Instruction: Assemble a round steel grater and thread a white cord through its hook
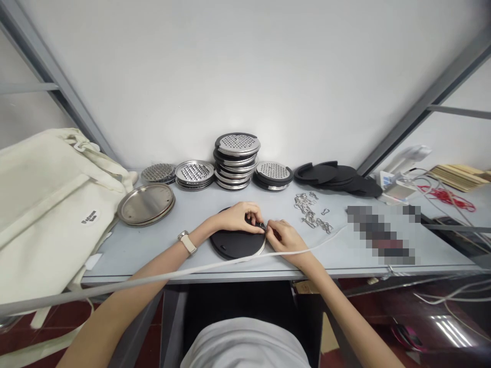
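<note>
Fingers of the left hand (pixel 242 217) curl over the black disc (pixel 236 244), which lies flat on the grey table (pixel 130 250), and the right hand (pixel 284 237) bunches its fingertips at the disc's right rim. Between them we glimpse a dark, shiny piece (pixel 261 225) (too small to name), and we cannot tell which hand grips it. A white cable (pixel 88 292) crosses the disc's near edge; a pixelated patch (pixel 379 235) masks the table's right

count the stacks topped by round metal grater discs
4. Left to right along the white wall: low metal stack, second low metal stack, tall silver-black stack, low silver-black stack. Others may be hidden.
</note>
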`<state>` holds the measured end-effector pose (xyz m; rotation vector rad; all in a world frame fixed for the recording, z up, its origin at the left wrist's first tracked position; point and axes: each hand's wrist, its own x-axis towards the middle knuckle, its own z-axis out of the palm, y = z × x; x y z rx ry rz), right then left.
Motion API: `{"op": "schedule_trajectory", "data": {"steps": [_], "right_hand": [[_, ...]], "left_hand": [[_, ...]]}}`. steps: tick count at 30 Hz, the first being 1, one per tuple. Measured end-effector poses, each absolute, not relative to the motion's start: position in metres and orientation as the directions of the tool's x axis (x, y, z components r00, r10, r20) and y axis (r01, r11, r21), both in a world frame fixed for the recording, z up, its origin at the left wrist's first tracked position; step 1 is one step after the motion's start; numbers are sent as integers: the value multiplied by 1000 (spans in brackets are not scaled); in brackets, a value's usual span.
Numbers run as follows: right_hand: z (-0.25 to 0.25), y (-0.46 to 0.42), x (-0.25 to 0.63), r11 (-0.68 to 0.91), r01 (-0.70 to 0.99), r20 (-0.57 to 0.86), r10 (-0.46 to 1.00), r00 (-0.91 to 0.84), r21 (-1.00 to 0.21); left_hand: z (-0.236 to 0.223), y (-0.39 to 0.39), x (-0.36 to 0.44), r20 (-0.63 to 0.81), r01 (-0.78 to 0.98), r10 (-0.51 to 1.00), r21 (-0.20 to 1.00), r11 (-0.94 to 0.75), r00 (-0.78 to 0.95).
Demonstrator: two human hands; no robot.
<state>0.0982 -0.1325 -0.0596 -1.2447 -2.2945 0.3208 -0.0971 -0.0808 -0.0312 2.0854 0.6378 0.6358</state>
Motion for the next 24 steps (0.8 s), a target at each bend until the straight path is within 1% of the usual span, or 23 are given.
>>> {"op": "schedule_trajectory", "data": {"steps": [8,15,20,24], "right_hand": [[-59,-133,98,557,709,321,830,-456,-431],[-59,-132,100,523,696,303,852,-426,-493],[-58,-133,99,556,701,301,831,-468,-447],[-58,-132,99,588,694,309,809,-500,-415]], "left_hand": [[-32,-80,-97,210,204,635,833,-515,743],[-31,-81,-97,206,217,619,816,-536,758],[-30,-81,-96,237,237,608,768,-595,758],[-30,-81,-96,237,252,614,758,-602,753]]}}
